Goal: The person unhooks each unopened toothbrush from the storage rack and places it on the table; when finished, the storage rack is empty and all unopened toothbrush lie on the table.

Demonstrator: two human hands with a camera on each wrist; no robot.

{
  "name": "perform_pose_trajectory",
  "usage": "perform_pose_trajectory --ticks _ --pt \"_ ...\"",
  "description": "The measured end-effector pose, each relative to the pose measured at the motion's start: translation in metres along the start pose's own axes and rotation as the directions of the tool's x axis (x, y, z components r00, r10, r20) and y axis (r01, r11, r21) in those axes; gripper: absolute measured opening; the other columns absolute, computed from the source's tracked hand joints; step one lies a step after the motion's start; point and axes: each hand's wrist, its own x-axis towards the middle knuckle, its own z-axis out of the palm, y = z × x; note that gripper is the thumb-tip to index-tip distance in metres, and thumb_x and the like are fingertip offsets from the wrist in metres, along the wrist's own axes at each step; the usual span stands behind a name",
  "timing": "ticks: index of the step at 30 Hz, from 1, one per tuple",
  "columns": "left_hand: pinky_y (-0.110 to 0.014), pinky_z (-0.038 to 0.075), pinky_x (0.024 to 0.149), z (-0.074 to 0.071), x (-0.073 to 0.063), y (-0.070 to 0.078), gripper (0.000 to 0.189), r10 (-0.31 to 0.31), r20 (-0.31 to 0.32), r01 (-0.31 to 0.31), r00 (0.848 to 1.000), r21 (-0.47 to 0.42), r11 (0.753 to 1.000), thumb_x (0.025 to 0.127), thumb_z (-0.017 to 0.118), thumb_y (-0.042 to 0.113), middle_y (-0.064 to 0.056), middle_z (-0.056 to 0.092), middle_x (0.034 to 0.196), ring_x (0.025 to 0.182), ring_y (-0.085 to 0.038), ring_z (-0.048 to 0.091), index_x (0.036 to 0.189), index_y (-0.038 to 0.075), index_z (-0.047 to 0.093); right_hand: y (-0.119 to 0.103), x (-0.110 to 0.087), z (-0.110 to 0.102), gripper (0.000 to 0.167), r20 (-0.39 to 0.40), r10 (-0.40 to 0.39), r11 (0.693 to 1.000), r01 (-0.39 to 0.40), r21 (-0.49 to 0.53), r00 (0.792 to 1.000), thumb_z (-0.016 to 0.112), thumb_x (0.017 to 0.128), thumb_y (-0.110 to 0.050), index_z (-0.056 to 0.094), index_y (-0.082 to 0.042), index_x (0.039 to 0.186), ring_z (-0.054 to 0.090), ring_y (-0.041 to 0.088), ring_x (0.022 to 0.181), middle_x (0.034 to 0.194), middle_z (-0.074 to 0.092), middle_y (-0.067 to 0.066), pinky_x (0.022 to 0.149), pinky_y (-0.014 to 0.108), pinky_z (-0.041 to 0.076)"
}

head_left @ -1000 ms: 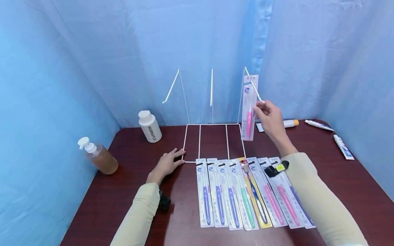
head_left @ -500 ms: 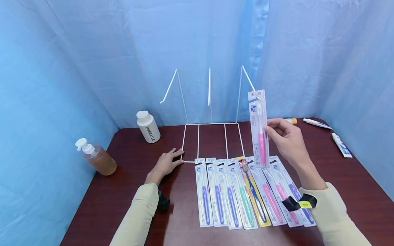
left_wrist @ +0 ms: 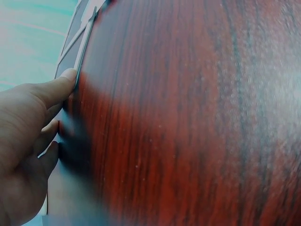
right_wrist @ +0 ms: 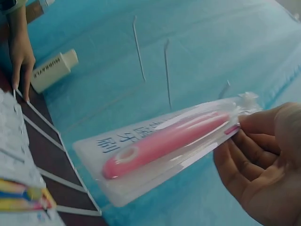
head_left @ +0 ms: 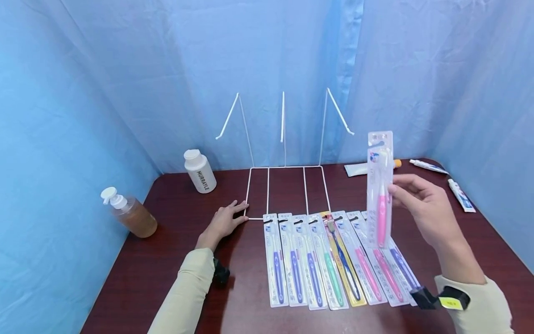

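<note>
A packaged pink toothbrush (head_left: 382, 218) is pinched at its right edge by my right hand (head_left: 431, 211), held upright above the right end of the row. In the right wrist view the pack (right_wrist: 164, 146) sits between thumb and fingertips. My left hand (head_left: 223, 221) touches the front left corner of the white wire rack (head_left: 286, 167); in the left wrist view the thumb (left_wrist: 68, 75) lies against the wire. Several packaged toothbrushes (head_left: 278, 264) lie in a row before the rack, with purple, green, dark blue and pink handles. The rack's right hook (head_left: 340, 111) is bare.
A white bottle (head_left: 201, 171) and an amber pump bottle (head_left: 133, 215) stand on the left. Toothpaste tubes (head_left: 461, 196) lie at the right and back right of the dark wooden table (head_left: 179, 199). Blue curtains (head_left: 175, 69) surround the table.
My right hand has drawn the pink toothbrush pack off the right hook, then rightward and toward me. The left hand has stayed at the rack corner.
</note>
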Motion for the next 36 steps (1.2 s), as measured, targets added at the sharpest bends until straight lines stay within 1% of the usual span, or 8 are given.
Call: perform_pose_trajectory --ticks 2,5,12,16,20,24,27,36 --pt "-0.057 0.025 0.113 0.0 0.0 0.0 0.051 -0.005 0.005 0.005 1.0 0.003 1.0 0.094 0.061 0.032 -0.014 0.034 0.153 0.141 -0.037 0.031 0.142 0.023 0.049 0.014 -0.009 -0.016 0.025 0.025 0.086 0.994 -0.084 -0.069 0.996 0.059 0.094 -0.006 0.062 0.0 0.118 0.066 0.005 0.077 0.097 0.068 -0.008 0.069 0.014 0.054" --pt "-0.057 0.025 0.112 -0.001 0.0 -0.001 0.051 -0.007 0.011 0.007 1.0 0.002 1.0 0.094 0.061 0.032 -0.014 0.033 0.154 0.141 -0.037 0.03 0.143 0.023 0.048 0.036 -0.024 -0.041 0.024 0.078 0.23 0.965 -0.217 -0.149 0.97 0.058 0.096 -0.013 0.062 -0.01 0.119 0.066 0.002 0.079 0.098 0.067 -0.015 0.069 0.016 0.054" --pt "-0.058 0.025 0.113 -0.005 -0.001 -0.004 0.052 -0.022 0.018 0.022 1.0 -0.004 1.0 0.094 0.06 0.032 -0.014 0.031 0.155 0.142 -0.037 0.029 0.143 0.024 0.047 0.085 -0.049 -0.092 0.021 0.209 0.477 0.878 -0.45 -0.164 0.854 0.055 0.098 -0.019 0.063 -0.019 0.118 0.066 0.0 0.087 0.099 0.066 -0.02 0.071 0.023 0.056" --pt "-0.058 0.026 0.112 -0.008 -0.002 -0.005 0.052 -0.029 0.018 0.029 0.999 0.006 1.0 0.094 0.06 0.032 -0.014 0.031 0.155 0.141 -0.039 0.029 0.144 0.024 0.046 0.105 -0.056 -0.107 0.027 0.237 0.578 0.814 -0.533 -0.231 0.78 0.055 0.098 -0.024 0.061 -0.013 0.122 0.066 0.002 0.088 0.099 0.065 -0.021 0.073 0.027 0.057" --pt "-0.058 0.027 0.112 -0.009 -0.003 -0.005 0.052 -0.031 0.018 0.031 0.999 0.005 1.0 0.094 0.06 0.031 -0.014 0.03 0.155 0.142 -0.038 0.029 0.144 0.024 0.046 0.119 -0.058 -0.108 0.05 0.236 0.634 0.768 -0.563 -0.305 0.736 0.056 0.097 -0.03 0.05 0.006 0.132 0.065 0.003 0.089 0.101 0.064 -0.019 0.076 0.029 0.057" --pt "-0.058 0.026 0.112 -0.009 -0.004 -0.006 0.052 -0.03 0.021 0.03 0.999 0.002 1.0 0.094 0.06 0.032 -0.014 0.031 0.155 0.142 -0.038 0.029 0.144 0.024 0.046 0.127 -0.058 -0.104 0.06 0.22 0.664 0.736 -0.573 -0.36 0.715 0.057 0.097 -0.031 0.042 0.012 0.137 0.066 0.005 0.089 0.11 0.066 -0.002 0.077 0.03 0.057" --pt "-0.058 0.026 0.112 -0.009 -0.004 -0.007 0.052 -0.027 0.018 0.027 0.999 0.002 1.0 0.094 0.06 0.032 -0.015 0.031 0.155 0.142 -0.039 0.029 0.144 0.023 0.046 0.129 -0.057 -0.1 0.062 0.205 0.669 0.723 -0.562 -0.401 0.715 0.057 0.096 -0.031 0.041 0.012 0.137 0.066 0.006 0.087 0.116 0.065 0.014 0.076 0.031 0.058" --pt "-0.058 0.025 0.112 -0.009 -0.002 -0.009 0.052 -0.036 0.023 0.035 0.999 0.003 0.999 0.095 0.06 0.032 -0.014 0.03 0.155 0.142 -0.039 0.028 0.144 0.025 0.046 0.124 -0.056 -0.086 0.054 0.146 0.632 0.687 -0.463 -0.56 0.761 0.062 0.093 -0.029 0.052 0.011 0.129 0.066 0.014 0.084 0.113 0.064 0.026 0.067 0.027 0.056"
